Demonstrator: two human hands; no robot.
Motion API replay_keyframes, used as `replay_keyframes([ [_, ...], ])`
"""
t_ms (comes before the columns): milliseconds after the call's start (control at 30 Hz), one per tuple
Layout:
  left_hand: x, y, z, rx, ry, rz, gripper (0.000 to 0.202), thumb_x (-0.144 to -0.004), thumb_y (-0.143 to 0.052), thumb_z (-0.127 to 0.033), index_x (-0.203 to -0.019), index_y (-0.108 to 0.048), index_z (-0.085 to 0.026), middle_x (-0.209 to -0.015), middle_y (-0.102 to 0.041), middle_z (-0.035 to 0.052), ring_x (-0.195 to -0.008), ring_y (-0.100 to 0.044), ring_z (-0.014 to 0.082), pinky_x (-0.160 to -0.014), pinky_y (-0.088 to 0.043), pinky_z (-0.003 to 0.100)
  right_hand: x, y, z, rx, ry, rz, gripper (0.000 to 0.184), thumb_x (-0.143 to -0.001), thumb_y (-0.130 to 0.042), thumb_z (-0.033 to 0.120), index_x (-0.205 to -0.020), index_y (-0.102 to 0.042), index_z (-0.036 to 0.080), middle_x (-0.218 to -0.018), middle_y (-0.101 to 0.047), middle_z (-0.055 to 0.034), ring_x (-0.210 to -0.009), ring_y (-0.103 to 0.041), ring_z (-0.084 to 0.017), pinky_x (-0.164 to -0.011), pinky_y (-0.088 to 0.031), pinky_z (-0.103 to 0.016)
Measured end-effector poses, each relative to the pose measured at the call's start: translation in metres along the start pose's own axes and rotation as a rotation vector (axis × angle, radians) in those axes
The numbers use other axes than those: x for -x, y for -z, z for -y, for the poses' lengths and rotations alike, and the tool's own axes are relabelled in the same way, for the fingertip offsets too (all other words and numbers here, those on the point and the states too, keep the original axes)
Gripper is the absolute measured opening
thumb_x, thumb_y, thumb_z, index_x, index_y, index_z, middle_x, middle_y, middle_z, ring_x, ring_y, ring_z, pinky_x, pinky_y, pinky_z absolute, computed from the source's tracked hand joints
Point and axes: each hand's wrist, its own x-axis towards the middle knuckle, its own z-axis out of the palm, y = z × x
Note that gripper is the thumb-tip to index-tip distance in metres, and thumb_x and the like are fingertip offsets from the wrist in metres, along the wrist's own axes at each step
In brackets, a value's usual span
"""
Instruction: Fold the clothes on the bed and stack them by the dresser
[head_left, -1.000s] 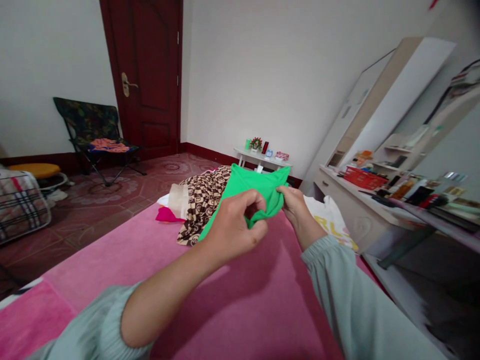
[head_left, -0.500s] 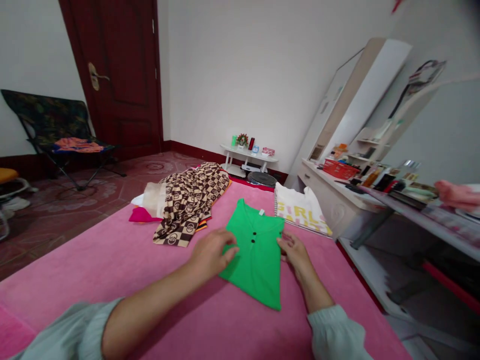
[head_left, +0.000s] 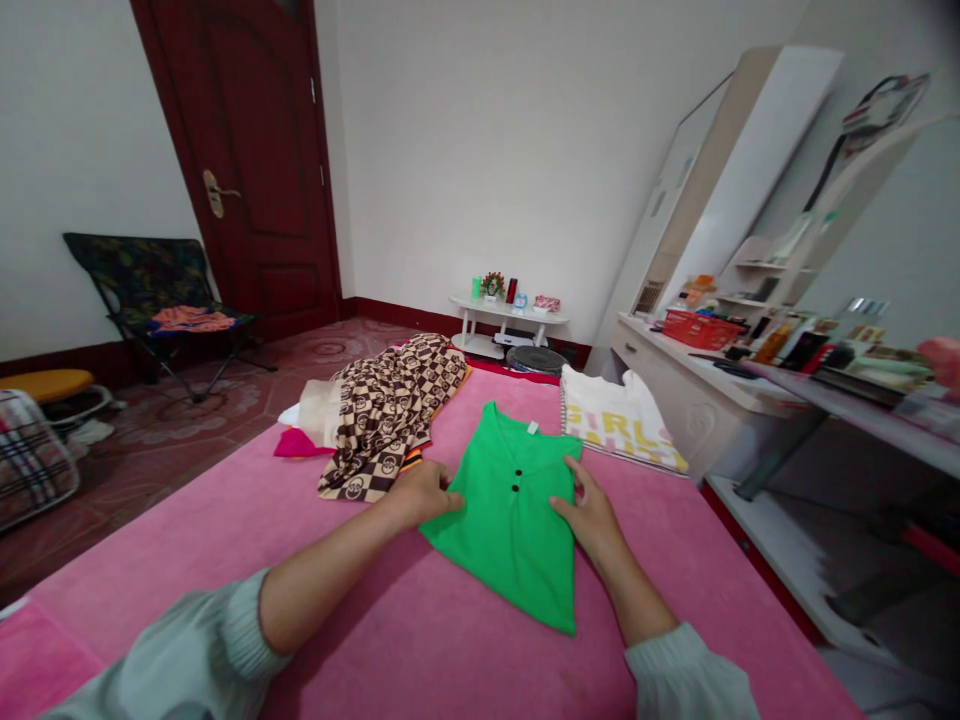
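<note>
A folded green shirt [head_left: 506, 540] with a V neck and two dark buttons lies flat on the pink bedspread [head_left: 360, 620]. At its left edge is my left hand [head_left: 421, 495], closed on the cloth with the thumb on top. My right hand [head_left: 596, 515] holds the opposite edge, its thumb over the fabric and its index finger up near the shoulder; the other fingertips are partly hidden. Left of the shirt is a heap with a brown checked garment [head_left: 390, 400] on top. Beyond it to the right lies a folded white shirt [head_left: 622, 420] with yellow and pink lettering.
A dressing table [head_left: 675, 375] with a red basket [head_left: 701, 330] and bottles stands along the right side. At the far end is a low white table [head_left: 506, 312]. A folding chair [head_left: 150, 285] and a yellow-topped stool [head_left: 49, 385] stand on the floor at left.
My left hand has gone from over the green shirt to its left edge, and the shirt's left side reaches further out. My right hand's fingers have spread along the right edge. The view has shifted slightly.
</note>
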Motion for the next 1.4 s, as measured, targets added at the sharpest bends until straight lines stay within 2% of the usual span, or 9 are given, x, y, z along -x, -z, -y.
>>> replay_keyframes([
  [267,-0.008,0.000,-0.085,0.105,-0.502,-0.113,0.015,-0.064,-0.060,-0.020,-0.079,-0.061,-0.017,-0.088,-0.062,0.0015,-0.084,-0.056,0.0168,-0.077,-0.044,0.024,0.001,0.000,0.021,0.071,-0.007,-0.098,0.049,-0.073,-0.059,0.053,-0.107,-0.065,0.018,-0.110,-0.068,-0.0099,-0.109,-0.058,-0.028,-0.091,-0.048,-0.041],
  [433,0.006,-0.030,-0.130,-0.021,-0.648,0.302,0.030,-0.068,-0.067,-0.041,-0.088,-0.068,-0.018,-0.083,-0.065,0.0034,-0.079,-0.058,0.0191,-0.074,-0.046,0.027,0.004,0.006,0.034,-0.048,-0.048,-0.060,0.052,-0.078,-0.050,0.063,-0.087,-0.068,0.015,-0.090,-0.071,-0.0081,-0.090,-0.063,-0.026,-0.080,-0.050,-0.038],
  [567,0.011,-0.049,-0.130,0.223,-0.740,0.489,0.042,-0.069,-0.068,-0.054,-0.086,-0.072,-0.015,-0.080,-0.068,0.0032,-0.077,-0.060,0.0178,-0.072,-0.046,0.025,0.006,0.005,0.030,-0.118,-0.053,-0.045,0.038,-0.065,-0.069,0.043,-0.090,-0.067,0.014,-0.087,-0.072,-0.0083,-0.078,-0.065,-0.024,-0.074,-0.052,-0.037],
  [733,-0.029,-0.051,-0.095,0.484,-0.524,0.046,0.032,-0.089,-0.045,-0.035,-0.086,-0.068,-0.013,-0.081,-0.068,0.0039,-0.076,-0.061,0.0162,-0.069,-0.046,0.024,0.011,-0.003,0.037,-0.157,-0.025,-0.129,0.048,-0.063,-0.065,0.028,-0.108,-0.066,0.015,-0.111,-0.069,-0.0102,-0.099,-0.063,-0.026,-0.090,-0.049,-0.041],
  [833,-0.056,-0.050,-0.062,0.200,-0.377,-0.261,0.026,-0.083,-0.054,-0.025,-0.105,-0.064,-0.017,-0.109,-0.063,0.0087,-0.104,-0.055,0.0215,-0.091,-0.042,0.032,0.013,0.001,0.048,-0.076,-0.011,-0.264,0.056,-0.068,-0.060,0.031,-0.122,-0.060,0.015,-0.125,-0.061,-0.0108,-0.112,-0.058,-0.026,-0.097,-0.044,-0.043],
  [900,-0.066,-0.052,-0.044,0.001,-0.288,-0.307,0.034,-0.081,-0.057,-0.026,-0.113,-0.061,-0.018,-0.121,-0.056,0.0116,-0.114,-0.048,0.0244,-0.099,-0.037,0.036,0.006,0.012,0.056,0.038,0.040,-0.341,0.059,-0.070,-0.059,0.033,-0.125,-0.058,0.014,-0.129,-0.059,-0.0113,-0.117,-0.055,-0.026,-0.101,-0.041,-0.043],
  [1000,-0.070,-0.058,-0.032,-0.118,-0.253,-0.294,0.032,-0.085,-0.052,-0.030,-0.114,-0.060,-0.019,-0.124,-0.053,0.0121,-0.116,-0.045,0.0254,-0.098,-0.036,0.038,-0.027,0.043,0.072,0.281,0.185,-0.406,0.058,-0.070,-0.057,0.032,-0.124,-0.059,0.012,-0.126,-0.060,-0.0120,-0.116,-0.055,-0.027,-0.103,-0.039,-0.043],
  [1167,-0.068,-0.063,-0.037,-0.149,-0.257,-0.311,0.031,-0.087,-0.047,-0.028,-0.114,-0.058,-0.019,-0.126,-0.051,0.0126,-0.116,-0.044,0.0259,-0.099,-0.034,0.040,-0.136,0.098,0.097,0.684,0.371,-0.341,0.056,-0.068,-0.051,0.021,-0.123,-0.061,0.014,-0.120,-0.064,-0.0091,-0.109,-0.059,-0.026,-0.099,-0.042,-0.040],
  [1400,-0.072,-0.062,-0.037,-0.151,-0.248,-0.303,0.033,-0.087,-0.045,-0.028,-0.117,-0.057,-0.018,-0.129,-0.050,0.0131,-0.119,-0.042,0.0268,-0.101,-0.032,0.041,-0.253,0.121,0.067,1.090,0.181,-0.322,0.056,-0.069,-0.054,0.017,-0.125,-0.059,0.017,-0.118,-0.065,-0.0122,-0.106,-0.060,-0.031,-0.092,-0.044,-0.042],
])
